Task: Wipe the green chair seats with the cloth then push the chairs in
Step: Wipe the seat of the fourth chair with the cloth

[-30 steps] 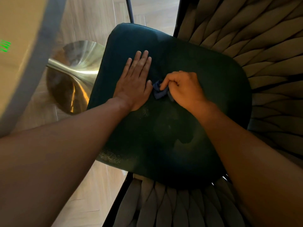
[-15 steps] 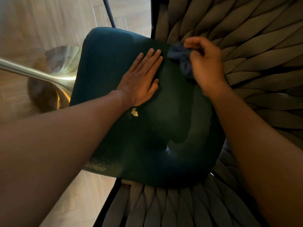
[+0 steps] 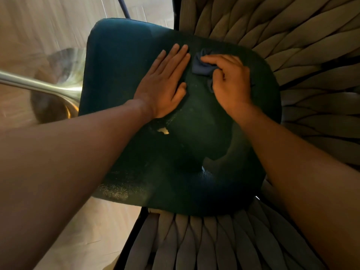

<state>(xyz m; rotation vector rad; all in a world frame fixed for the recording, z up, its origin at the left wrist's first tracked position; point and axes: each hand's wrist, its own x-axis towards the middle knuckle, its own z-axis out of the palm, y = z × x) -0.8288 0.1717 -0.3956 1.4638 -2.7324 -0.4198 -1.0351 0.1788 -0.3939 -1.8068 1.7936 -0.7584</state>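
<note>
A dark green chair seat (image 3: 136,61) fills the middle of the head view. My left hand (image 3: 165,84) lies flat on it, palm down, fingers together and pointing away from me. Just to its right, my right hand (image 3: 229,80) presses a small bunched dark blue cloth (image 3: 201,65) onto the seat, with the cloth poking out past my fingertips. A small pale fleck (image 3: 163,130) lies on the seat below my left wrist.
The chair's woven rope back and sides (image 3: 292,45) curve around the seat on the right and below. A brass trumpet-shaped table base (image 3: 58,84) stands on the wooden floor (image 3: 39,26) at the left, close to the seat's edge.
My right hand swept the cloth from the seat's middle out to the far right edge by the rope back, then came back beside my left hand. The left hand stayed flat.
</note>
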